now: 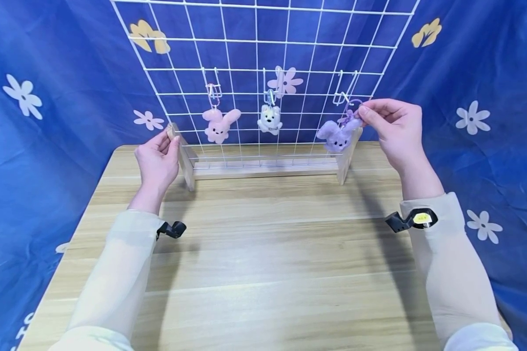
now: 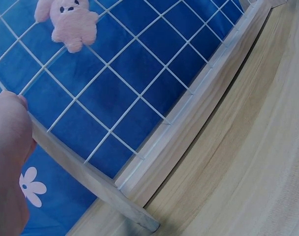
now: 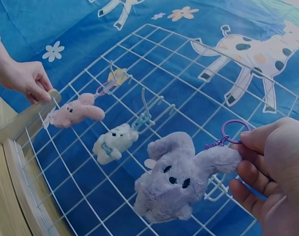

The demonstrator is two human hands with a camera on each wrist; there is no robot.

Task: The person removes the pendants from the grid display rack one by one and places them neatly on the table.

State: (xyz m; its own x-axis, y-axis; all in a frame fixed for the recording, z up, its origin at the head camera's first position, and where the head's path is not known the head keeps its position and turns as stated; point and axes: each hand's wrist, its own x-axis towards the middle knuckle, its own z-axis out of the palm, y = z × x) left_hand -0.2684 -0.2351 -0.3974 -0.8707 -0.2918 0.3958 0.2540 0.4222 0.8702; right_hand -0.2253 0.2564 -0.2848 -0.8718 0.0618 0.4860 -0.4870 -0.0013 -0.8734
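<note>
My right hand (image 1: 397,124) pinches the purple ring (image 3: 235,132) of a purple plush bunny keychain (image 3: 171,179) between thumb and fingers. The bunny hangs in front of the white wire grid (image 1: 241,42) at its right side, beside a white hook (image 1: 341,97). In the right wrist view the ring appears apart from the hook. My left hand (image 1: 158,158) grips the top of the left wooden leg (image 1: 185,158) of the grid's stand. A pink plush bunny (image 1: 218,126) and a white plush bear (image 1: 270,120) hang by chains from two other hooks on the grid.
The grid stands in a wooden base bar (image 1: 263,168) near the back of a wood-grain table (image 1: 263,263). A right wooden leg (image 1: 347,158) holds its other side. Behind hangs a blue cloth (image 1: 52,146) with flower prints.
</note>
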